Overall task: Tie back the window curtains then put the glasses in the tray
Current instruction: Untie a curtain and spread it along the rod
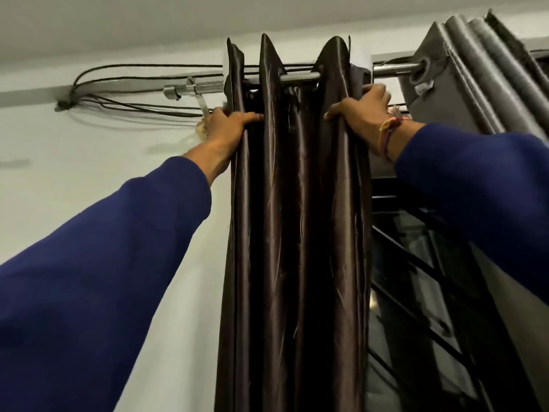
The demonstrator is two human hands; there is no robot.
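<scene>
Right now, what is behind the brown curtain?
The metal rod passes behind the folds of the brown curtain, and black cables run in behind it from the left. The window shows only beside it; what is directly behind is covered.

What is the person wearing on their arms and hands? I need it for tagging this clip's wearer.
Both arms are in long dark blue sleeves that end near the wrists. The left hand is bare, with no glove or ring visible. The right hand is bare too, but its wrist carries several thread bracelets in yellow, red and purple.
</scene>
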